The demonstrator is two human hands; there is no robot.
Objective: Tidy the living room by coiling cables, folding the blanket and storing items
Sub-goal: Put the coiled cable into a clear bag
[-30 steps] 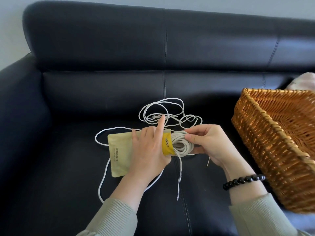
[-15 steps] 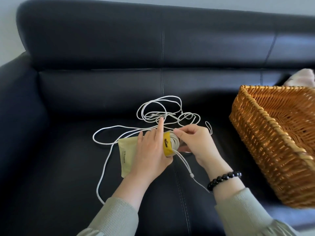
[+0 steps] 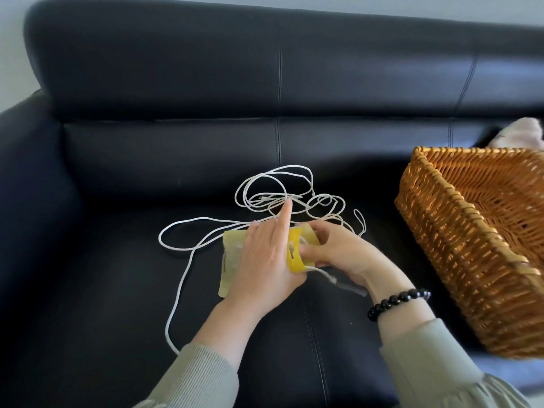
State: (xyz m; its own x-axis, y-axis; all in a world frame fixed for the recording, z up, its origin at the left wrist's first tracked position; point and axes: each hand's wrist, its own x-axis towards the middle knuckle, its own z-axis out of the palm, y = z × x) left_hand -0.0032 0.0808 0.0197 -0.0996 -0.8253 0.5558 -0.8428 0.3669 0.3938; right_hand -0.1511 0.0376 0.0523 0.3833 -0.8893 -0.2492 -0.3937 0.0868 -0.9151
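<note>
A pale yellow pouch (image 3: 232, 257) with a bright yellow mouth lies on the black sofa seat (image 3: 103, 290). My left hand (image 3: 265, 262) holds the pouch from above, with the index finger pointing straight out. My right hand (image 3: 344, 254) is at the pouch mouth with its fingertips inside, gripping the coiled part of a white cable, which is mostly hidden in the pouch. A short cable end (image 3: 325, 273) hangs out below the mouth. The rest of the white cable (image 3: 273, 187) lies in loose loops behind and to the left of the pouch.
A wicker basket (image 3: 459, 222) sits tilted on the seat at the right, close to my right forearm. A pale pink cloth (image 3: 521, 135) shows behind its far rim. The sofa backrest (image 3: 206, 83) rises behind, and the armrest (image 3: 26, 172) is on the left.
My right hand has pushed the coiled cable bundle leftward into the pouch mouth, so the coil no longer shows. My left hand has kept hold of the pouch.
</note>
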